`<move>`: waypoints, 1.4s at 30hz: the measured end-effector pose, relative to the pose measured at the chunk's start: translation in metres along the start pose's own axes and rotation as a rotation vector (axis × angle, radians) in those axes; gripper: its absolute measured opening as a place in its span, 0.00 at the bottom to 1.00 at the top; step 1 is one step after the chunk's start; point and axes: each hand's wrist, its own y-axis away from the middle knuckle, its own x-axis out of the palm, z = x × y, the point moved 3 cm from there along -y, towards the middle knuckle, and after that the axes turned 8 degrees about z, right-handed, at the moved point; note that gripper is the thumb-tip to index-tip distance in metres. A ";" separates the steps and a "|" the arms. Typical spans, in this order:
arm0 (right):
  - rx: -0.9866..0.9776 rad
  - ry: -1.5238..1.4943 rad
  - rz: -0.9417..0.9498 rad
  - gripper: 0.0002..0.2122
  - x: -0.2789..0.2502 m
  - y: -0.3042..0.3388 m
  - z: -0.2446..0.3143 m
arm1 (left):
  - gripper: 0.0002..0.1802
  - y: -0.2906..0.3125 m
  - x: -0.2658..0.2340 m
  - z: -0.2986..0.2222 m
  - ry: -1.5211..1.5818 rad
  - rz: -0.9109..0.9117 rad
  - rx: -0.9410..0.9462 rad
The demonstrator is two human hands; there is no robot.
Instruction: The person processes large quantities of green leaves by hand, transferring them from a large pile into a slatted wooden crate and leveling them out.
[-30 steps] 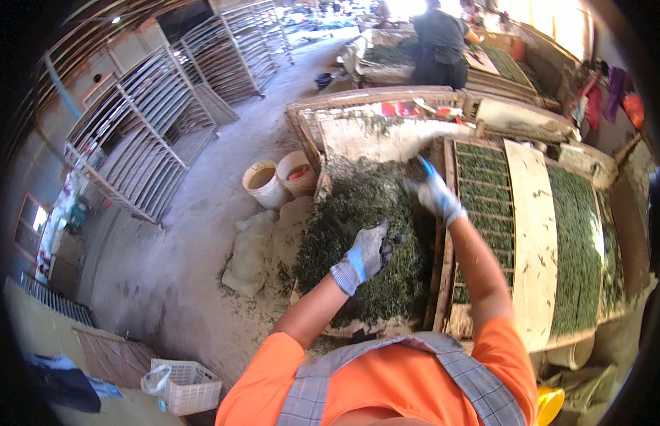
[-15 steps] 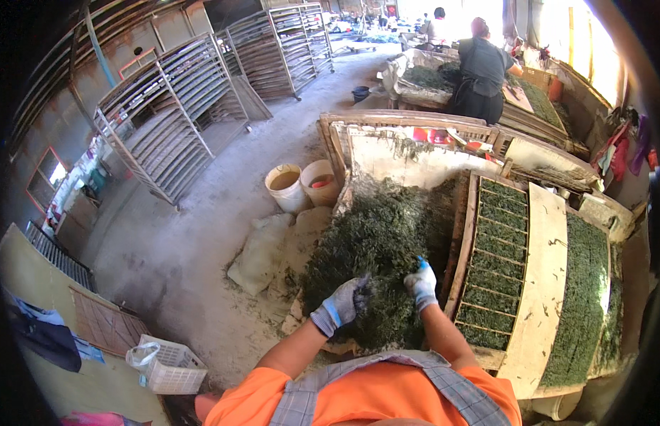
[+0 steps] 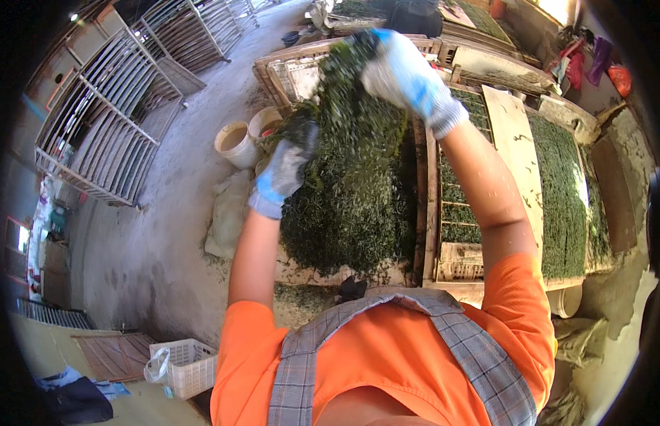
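Note:
My right hand [image 3: 404, 74], in a white and blue glove, is raised high over a wooden bin and closed on a clump of dark green shredded strands [image 3: 344, 78] that look like seaweed. Loose bits fall from the clump, blurred by motion. Lower and to the left, my gloved left hand [image 3: 291, 160] is closed at the edge of the same hanging strands, its dark fingers partly lost among them. Below both hands spreads the heap of green strands [image 3: 344, 234] in the bin. A slatted wooden frame [image 3: 431, 206] filled with green strands stands close on the right.
A pale board [image 3: 511, 142] and a long green layer [image 3: 559, 192] lie farther right. Two buckets [image 3: 236, 145] and a pale sack [image 3: 229, 220] stand left of the bin. Slatted racks [image 3: 106, 113] line the far left. A white crate [image 3: 191, 369] sits at lower left. Another person [image 3: 415, 18] is partly visible beyond.
Both hands have risen from the heap, the right one farther, lifting a clump of green strands. The view has tilted down and shifted, so the other person is mostly cut off.

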 end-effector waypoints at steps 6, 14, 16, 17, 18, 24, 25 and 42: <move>0.499 -0.006 0.035 0.10 -0.002 -0.004 0.057 | 0.20 -0.007 0.074 0.048 -0.189 -0.210 -0.515; 0.611 -0.327 0.605 0.19 0.242 0.153 0.075 | 0.10 0.000 0.032 0.092 0.157 -0.403 -0.371; 0.473 -0.217 0.585 0.22 0.240 0.180 0.125 | 0.12 0.007 0.031 0.087 0.232 -0.364 -0.342; 0.298 -0.131 0.282 0.25 0.243 0.187 0.134 | 0.13 -0.002 0.034 0.085 0.270 -0.327 -0.319; 0.125 -0.016 0.309 0.35 0.208 0.154 0.155 | 0.14 0.008 0.023 0.083 0.206 -0.222 -0.316; 0.436 -0.032 0.039 0.25 0.254 0.082 0.078 | 0.11 -0.050 0.091 -0.033 0.344 -0.051 -0.409; 0.402 0.045 -0.001 0.25 0.225 0.074 0.114 | 0.08 -0.039 0.074 -0.064 0.226 -0.103 -0.315; 0.055 -2.336 0.503 0.25 0.176 0.029 0.139 | 0.19 -0.023 0.042 -0.096 0.233 -0.060 -0.131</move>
